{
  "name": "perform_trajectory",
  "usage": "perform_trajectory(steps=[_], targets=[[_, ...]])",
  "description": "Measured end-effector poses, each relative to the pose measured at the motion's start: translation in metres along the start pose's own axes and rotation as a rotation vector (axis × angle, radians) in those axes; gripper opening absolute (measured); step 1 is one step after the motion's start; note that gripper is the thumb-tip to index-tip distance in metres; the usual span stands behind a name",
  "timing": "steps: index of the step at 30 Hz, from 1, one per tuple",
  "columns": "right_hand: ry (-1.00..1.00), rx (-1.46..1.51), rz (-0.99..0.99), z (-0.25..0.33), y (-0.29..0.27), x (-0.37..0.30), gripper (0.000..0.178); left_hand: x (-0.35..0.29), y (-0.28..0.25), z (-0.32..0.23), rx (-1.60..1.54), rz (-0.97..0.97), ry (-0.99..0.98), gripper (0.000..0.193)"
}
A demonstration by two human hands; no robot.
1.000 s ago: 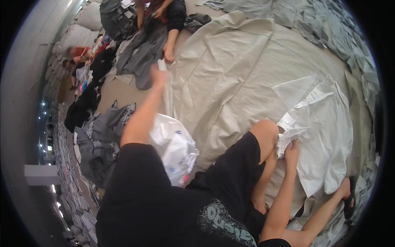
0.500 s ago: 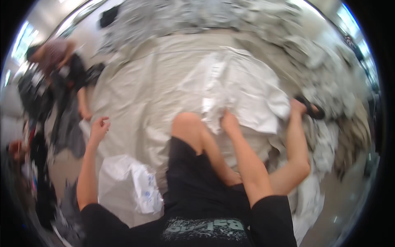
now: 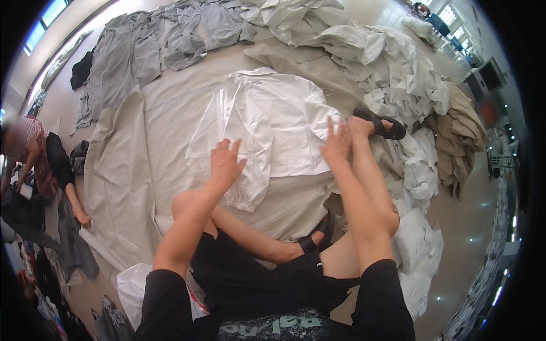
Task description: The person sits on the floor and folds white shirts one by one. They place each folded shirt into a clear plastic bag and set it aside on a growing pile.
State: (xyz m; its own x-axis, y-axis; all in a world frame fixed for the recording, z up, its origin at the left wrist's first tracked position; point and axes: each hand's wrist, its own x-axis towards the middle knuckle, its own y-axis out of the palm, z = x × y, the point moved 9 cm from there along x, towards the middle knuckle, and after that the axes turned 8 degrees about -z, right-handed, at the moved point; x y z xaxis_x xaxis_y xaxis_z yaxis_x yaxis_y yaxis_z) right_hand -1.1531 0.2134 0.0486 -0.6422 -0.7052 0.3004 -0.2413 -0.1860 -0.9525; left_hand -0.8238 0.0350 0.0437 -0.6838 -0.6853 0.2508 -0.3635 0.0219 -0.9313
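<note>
Flattening out now, both hands have come onto the white shirt [image 3: 273, 125], left hand [image 3: 226, 165] spread open on its sleeve, right hand [image 3: 336, 142] open at its edge, nothing gripped.

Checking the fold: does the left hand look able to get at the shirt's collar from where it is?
Probably yes, with a stretch. The left hand lies open on the white shirt, on its near sleeve; the collar is at the far end, with only flat shirt between and nothing lying on it.
</note>
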Motion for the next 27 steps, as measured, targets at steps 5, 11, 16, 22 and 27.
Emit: perform_trajectory(steps=[5, 11, 16, 22, 27], targets=[[0.058, 0.121, 0.012, -0.120, 0.053, 0.039, 0.046, -0.026, 0.081, 0.056, -0.453, 0.310, -0.555, 0.082], [0.255, 0.718, -0.018, -0.046, -0.045, 0.103, 0.038, -0.035, 0.080, 0.053, -0.593, 0.059, -0.380, 0.074], [0.293, 1.352, 0.219, 0.062, -0.092, 0.086, 0.040, 0.007, 0.003, 0.035, -0.809, -0.146, -0.405, 0.078], [-0.004, 1.295, 0.342, 0.128, -0.060, -0.004, 0.080, 0.012, 0.057, -0.010, -1.718, 0.453, -0.912, 0.066], [-0.114, 0.407, -0.016, 0.103, 0.001, -0.080, 0.074, 0.006, 0.075, -0.010, -1.967, 0.475, -1.085, 0.057]])
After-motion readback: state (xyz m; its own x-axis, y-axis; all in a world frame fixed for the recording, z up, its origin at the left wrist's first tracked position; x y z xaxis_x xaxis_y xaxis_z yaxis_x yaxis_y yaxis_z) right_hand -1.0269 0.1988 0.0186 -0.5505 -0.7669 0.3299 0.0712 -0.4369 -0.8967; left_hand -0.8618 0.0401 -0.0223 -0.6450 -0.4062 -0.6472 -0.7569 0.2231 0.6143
